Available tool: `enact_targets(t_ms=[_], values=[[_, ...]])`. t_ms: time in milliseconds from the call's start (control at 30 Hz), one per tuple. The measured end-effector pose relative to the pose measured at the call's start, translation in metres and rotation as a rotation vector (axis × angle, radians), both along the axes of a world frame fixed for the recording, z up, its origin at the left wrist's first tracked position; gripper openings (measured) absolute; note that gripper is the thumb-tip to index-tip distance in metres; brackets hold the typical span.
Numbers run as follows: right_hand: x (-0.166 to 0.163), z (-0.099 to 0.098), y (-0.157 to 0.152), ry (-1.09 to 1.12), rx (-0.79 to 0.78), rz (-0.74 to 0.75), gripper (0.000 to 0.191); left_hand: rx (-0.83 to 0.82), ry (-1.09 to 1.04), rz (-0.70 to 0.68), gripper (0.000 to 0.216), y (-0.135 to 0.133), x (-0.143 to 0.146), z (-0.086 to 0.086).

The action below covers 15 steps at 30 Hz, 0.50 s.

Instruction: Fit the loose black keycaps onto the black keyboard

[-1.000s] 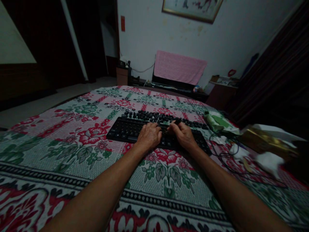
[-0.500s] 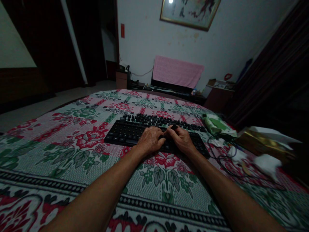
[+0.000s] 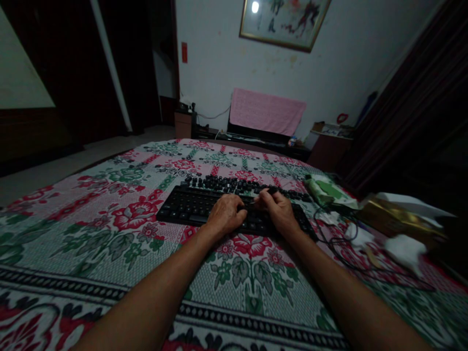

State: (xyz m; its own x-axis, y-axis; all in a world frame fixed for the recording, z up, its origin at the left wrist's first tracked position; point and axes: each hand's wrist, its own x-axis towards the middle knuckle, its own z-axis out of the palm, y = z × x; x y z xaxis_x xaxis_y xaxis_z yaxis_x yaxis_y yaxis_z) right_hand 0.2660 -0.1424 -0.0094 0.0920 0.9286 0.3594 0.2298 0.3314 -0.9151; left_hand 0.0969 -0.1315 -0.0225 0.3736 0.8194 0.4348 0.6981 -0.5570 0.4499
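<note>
A black computer keyboard [image 3: 195, 207] lies on the flowered bedspread in front of me. My left hand [image 3: 227, 213] rests on its middle keys, fingers bent down over them and the thumb held apart. Just to the right, my right hand [image 3: 277, 207] hovers over the keyboard with thumb and index finger pinched together. Whatever sits in that pinch is too small and dark to make out. Many loose black keycaps [image 3: 215, 183] are spread in a band along the keyboard's far edge.
On the right lie a dark cable [image 3: 340, 253], crumpled white tissues [image 3: 405, 249], a green tissue pack [image 3: 329, 189] and a gold box [image 3: 398, 219]. The flowered bedspread [image 3: 109, 253] runs beneath everything. A pink towel [image 3: 266, 111] covers something dark by the far wall.
My right hand has lifted slightly and turned, its fingertips moving a little away from my left hand. The dark piece seen at its fingers earlier no longer shows clearly. My left hand stays on the keys.
</note>
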Motion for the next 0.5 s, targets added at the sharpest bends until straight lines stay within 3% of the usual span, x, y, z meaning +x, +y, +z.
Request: enact_targets(t_ms=[167, 300, 400, 500], values=[[0.001, 0.002, 0.004, 0.115, -0.069, -0.071, 0.034, -0.08, -0.039, 0.109, 0.025, 0.001, -0.002, 0.01], [0.004, 0.002, 0.007, 0.257, -0.079, -0.112, 0.033, -0.029, 0.009, 0.181, 0.029, 0.015, 0.004, 0.026], [0.006, 0.001, 0.01, 0.375, -0.077, -0.149, 0.034, 0.023, 0.073, 0.115, 0.03, 0.039, 0.017, 0.03], [0.007, 0.0, 0.011, 0.437, -0.074, -0.144, 0.035, -0.024, 0.16, 0.075, 0.032, 0.064, 0.033, 0.028]])
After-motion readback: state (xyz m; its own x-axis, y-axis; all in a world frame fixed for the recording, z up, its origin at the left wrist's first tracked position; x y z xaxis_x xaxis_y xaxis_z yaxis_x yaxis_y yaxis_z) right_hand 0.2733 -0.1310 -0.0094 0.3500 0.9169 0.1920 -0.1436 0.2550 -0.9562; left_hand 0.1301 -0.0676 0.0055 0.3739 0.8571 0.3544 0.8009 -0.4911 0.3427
